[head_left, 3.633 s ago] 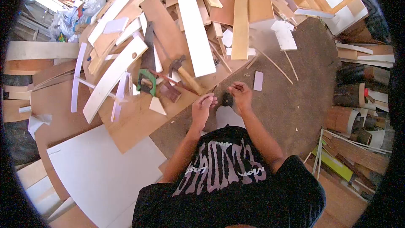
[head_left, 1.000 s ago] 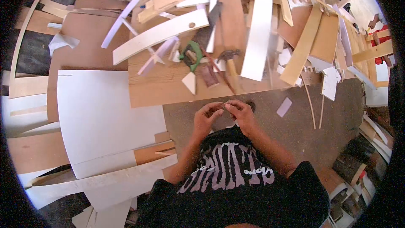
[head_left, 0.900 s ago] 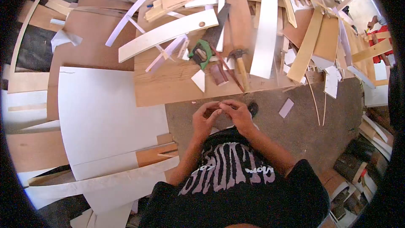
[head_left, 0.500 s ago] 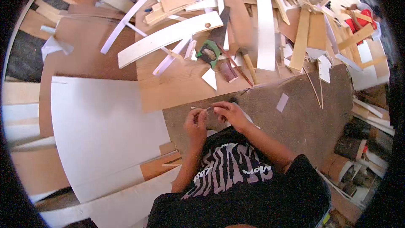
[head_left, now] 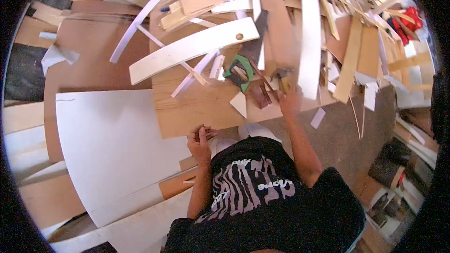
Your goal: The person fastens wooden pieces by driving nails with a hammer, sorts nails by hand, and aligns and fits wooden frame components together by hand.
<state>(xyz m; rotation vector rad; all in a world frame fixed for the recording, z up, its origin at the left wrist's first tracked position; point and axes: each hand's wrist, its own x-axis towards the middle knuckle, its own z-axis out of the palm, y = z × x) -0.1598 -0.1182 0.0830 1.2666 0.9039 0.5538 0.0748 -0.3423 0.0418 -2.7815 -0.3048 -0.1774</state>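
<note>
My left hand (head_left: 200, 141) is closed, fingers bent together beside the front edge of the brown board (head_left: 201, 107); anything inside it is too small to make out. Farther right, my right hand (head_left: 291, 102) is slightly blurred and wraps round the lower handle of a hammer (head_left: 283, 73), whose dark head shows beyond the fingers. Just left of that hand lie a dark reddish block (head_left: 258, 96) and a thin reddish stick (head_left: 263, 76). A green-handled saw (head_left: 240, 72) and a white triangular offcut (head_left: 239, 104) rest nearby.
A large white panel (head_left: 117, 145) lies at the left. Wooden strips and offcuts are heaped beyond the hammer, with a long white strip (head_left: 309, 37) among them. A small pale piece (head_left: 318, 118) is on the floor. A person in red (head_left: 407, 26) is at the upper right.
My hands have come apart. The right one has moved forward and right onto the hammer handle; the left one has moved left and slightly down.
</note>
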